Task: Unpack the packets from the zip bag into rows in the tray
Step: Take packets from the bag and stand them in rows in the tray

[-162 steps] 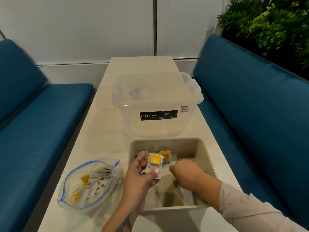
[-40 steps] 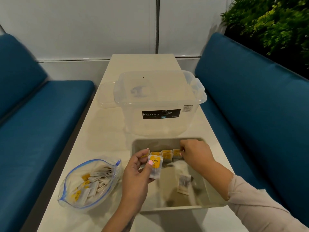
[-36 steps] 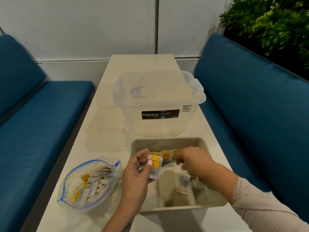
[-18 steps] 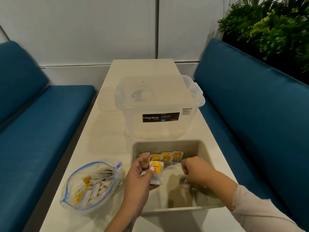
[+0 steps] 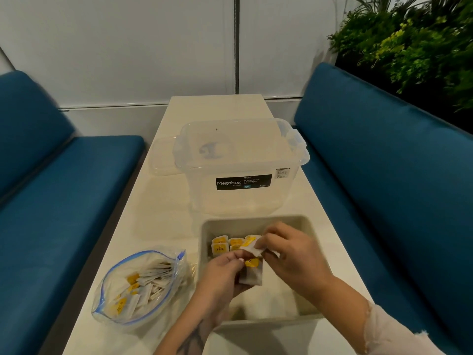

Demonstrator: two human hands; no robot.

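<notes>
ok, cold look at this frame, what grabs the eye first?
Both hands over the grey tray near the table's front edge: the left hand holds a yellow-labelled packet, the right hand pinches another. To the left lies the open zip bag, still full; behind the tray stands a clear Megabox bin.

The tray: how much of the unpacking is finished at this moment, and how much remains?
Done: a short row of packets stands at the far end of the tray. In hand: the left hand holds a small stack, and the right hand pinches one packet over the row. Left: the zip bag on the table is open, with many packets inside, so most of the work remains.
</notes>
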